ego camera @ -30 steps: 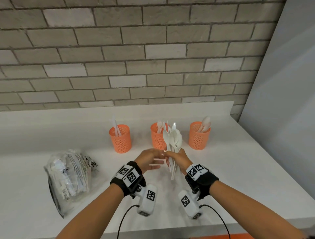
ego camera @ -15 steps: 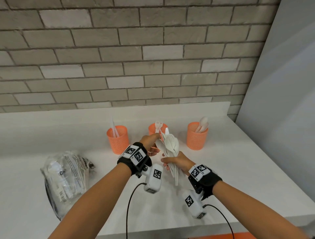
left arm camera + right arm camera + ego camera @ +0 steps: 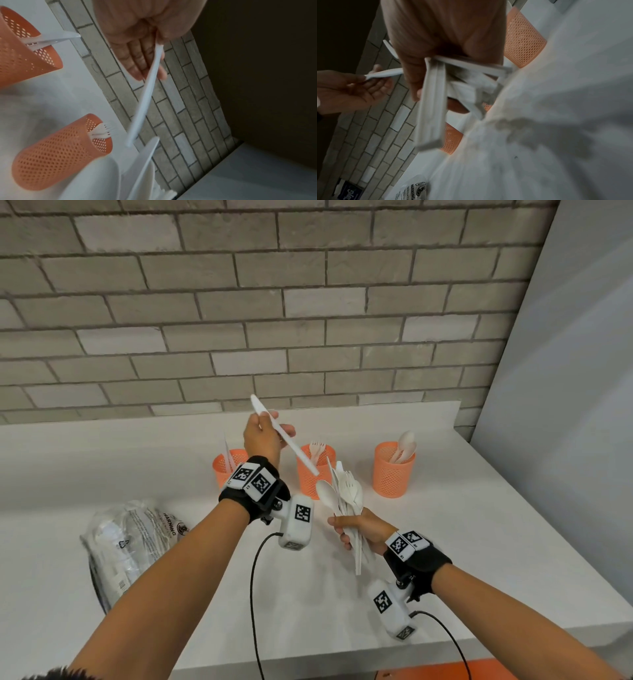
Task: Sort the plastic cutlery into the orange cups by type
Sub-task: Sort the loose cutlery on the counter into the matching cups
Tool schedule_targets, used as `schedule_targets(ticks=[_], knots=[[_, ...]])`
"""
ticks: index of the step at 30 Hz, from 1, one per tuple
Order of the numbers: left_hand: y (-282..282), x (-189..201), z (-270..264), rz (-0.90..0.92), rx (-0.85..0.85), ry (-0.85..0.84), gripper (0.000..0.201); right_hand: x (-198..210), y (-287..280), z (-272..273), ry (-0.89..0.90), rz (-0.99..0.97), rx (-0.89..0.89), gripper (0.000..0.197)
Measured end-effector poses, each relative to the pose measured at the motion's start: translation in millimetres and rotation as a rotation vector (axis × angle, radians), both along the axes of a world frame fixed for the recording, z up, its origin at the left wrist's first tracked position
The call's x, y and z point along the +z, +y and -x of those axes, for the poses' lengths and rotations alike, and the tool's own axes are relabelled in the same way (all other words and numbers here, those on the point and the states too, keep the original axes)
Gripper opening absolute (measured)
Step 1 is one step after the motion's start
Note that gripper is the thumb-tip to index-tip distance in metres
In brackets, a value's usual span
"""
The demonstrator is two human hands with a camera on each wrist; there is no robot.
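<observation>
My left hand (image 3: pixel 271 424) is raised above the left orange cup (image 3: pixel 221 474) and pinches a white plastic knife (image 3: pixel 286 436) near its blade, handle slanting down to the right; the same knife (image 3: pixel 145 94) shows in the left wrist view. My right hand (image 3: pixel 346 537) grips a bundle of mixed white cutlery (image 3: pixel 346 494) by the handles, in front of the middle cup (image 3: pixel 306 486). The left cup holds knives, the middle cup forks (image 3: pixel 317 448), the right cup (image 3: pixel 392 477) spoons. The bundle's handles (image 3: pixel 433 101) fan out below my right palm.
A crumpled clear plastic bag (image 3: pixel 133 542) lies on the white counter (image 3: pixel 479 525) at the left. A brick wall (image 3: pixel 308 320) stands behind the cups and a grey panel (image 3: pixel 565 405) closes the right side. Cables hang from both wrist cameras.
My left hand has pulled one knife out of the bundle and lifted it up and left, over the left cup. The right hand has stayed low with the bundle.
</observation>
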State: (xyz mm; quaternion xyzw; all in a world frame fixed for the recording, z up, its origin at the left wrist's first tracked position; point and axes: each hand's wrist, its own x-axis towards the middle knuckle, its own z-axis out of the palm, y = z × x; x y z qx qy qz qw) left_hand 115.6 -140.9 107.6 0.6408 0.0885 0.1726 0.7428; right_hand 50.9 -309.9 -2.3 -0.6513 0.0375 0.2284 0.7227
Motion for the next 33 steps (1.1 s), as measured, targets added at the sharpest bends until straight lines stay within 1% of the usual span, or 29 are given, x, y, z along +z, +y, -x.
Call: schedule_targets(ticks=[2,3,5,7,9,11,13,15,20,24,27,30,32,33], knots=[[2.6,-0.1,2.4,-0.088,0.013,-0.011,0.020,-0.1,0.4,-0.6,0.012,-0.007,-0.032,0.018],[2.4,-2.8,5.4,-0.151,-0.022,0.022,0.015,0.3,0.8,-1.1,0.020,-0.015,-0.041,0.018],[-2.0,-11.4,14.4,-0.246,-0.153,0.128,0.007,3.1,2.3,-1.9,0.036,-0.031,-0.046,0.019],[-9.2,-20.9,24.3,-0.295,-0.266,0.226,0.002,6.6,5.0,-1.8,0.056,-0.046,-0.032,0.020],[-16.9,-29.9,29.4,-0.314,-0.339,0.271,0.012,10.2,7.5,-1.5,0.079,-0.058,-0.012,0.022],[-21.8,-35.5,30.9,-0.335,-0.383,0.285,0.012,12.6,9.5,-0.4,0.100,-0.063,0.012,0.022],[-23.7,-37.3,31.0,-0.333,-0.392,0.279,0.008,14.0,10.3,0.8,0.113,-0.068,0.036,0.021],[-23.6,-37.8,30.0,-0.325,-0.377,0.265,0.011,15.2,10.5,2.3,0.116,-0.076,0.056,0.022],[-23.3,-36.9,26.2,-0.276,-0.342,0.216,0.023,17.2,8.3,4.7,0.108,-0.087,0.079,0.019],[-26.9,-39.8,25.2,-0.267,-0.328,0.148,0.016,22.4,6.7,4.8,0.075,-0.082,0.073,0.016],[-29.5,-41.4,24.6,-0.256,-0.329,0.129,0.016,22.9,5.4,6.1,0.071,-0.107,0.042,0.016],[-31.6,-38.6,26.8,-0.297,-0.394,0.139,0.006,22.6,6.0,6.3,0.076,-0.144,0.024,0.014],[-32.4,-38.3,27.5,-0.342,-0.411,0.144,0.015,22.6,6.7,5.7,0.073,-0.143,0.020,0.012],[-32.6,-38.7,26.7,-0.347,-0.397,0.135,0.014,22.4,6.6,5.3,0.070,-0.135,0.019,0.011]])
